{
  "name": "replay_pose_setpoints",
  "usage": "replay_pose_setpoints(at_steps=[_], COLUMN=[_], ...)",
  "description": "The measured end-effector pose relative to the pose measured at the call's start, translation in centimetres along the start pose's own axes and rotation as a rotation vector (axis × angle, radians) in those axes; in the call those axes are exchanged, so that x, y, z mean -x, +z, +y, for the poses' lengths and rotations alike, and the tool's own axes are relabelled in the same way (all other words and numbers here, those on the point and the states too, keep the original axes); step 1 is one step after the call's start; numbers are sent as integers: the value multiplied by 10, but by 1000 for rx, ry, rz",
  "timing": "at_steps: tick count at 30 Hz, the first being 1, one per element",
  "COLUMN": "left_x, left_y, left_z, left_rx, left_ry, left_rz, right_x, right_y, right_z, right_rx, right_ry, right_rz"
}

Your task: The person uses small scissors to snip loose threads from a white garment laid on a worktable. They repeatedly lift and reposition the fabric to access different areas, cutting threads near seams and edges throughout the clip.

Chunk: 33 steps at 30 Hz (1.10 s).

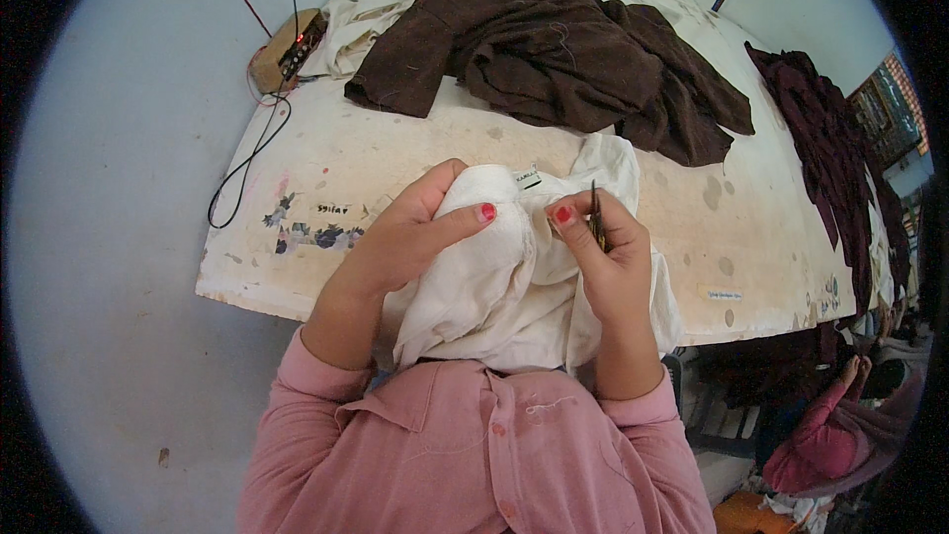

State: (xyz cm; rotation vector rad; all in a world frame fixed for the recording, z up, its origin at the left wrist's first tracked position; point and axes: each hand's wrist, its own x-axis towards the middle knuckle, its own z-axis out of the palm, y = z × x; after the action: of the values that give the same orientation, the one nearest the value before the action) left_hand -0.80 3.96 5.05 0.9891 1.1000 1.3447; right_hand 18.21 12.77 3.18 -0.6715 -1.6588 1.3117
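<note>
The left hand (pixel 420 227) is curled shut around a bunched white garment (pixel 504 287), thumb pressed on the cloth, while the right hand (pixel 608 257) just beside it pinches the same cloth and a small dark thread snipper (pixel 597 218) upright between closed fingers. The garment sits between both hands at the near edge of the stained white table (pixel 395 153), with bare tabletop beyond the knuckles up to a brown garment heap (pixel 554 49). A small white rectangular label (pixel 527 178) lies just above the hands, and a longer pale sticker (pixel 724 294) sits to the right of the right hand near the table edge.
</note>
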Motion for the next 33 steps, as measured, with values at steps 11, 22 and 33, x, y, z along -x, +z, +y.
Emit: replay_pose_setpoints(at_steps=[11, 22, 33], left_x=[-1, -2, 1], left_y=[2, 4, 11], left_z=[-3, -8, -12], left_rx=[-47, 2, -277], left_ry=[-21, -1, 406], left_rz=[119, 79, 164], right_x=[3, 9, 6], right_y=[-23, 5, -9], right_z=[-13, -10, -3], right_rx=[-517, 532, -82], right_ry=[219, -505, 127], right_rz=[-466, -85, -238])
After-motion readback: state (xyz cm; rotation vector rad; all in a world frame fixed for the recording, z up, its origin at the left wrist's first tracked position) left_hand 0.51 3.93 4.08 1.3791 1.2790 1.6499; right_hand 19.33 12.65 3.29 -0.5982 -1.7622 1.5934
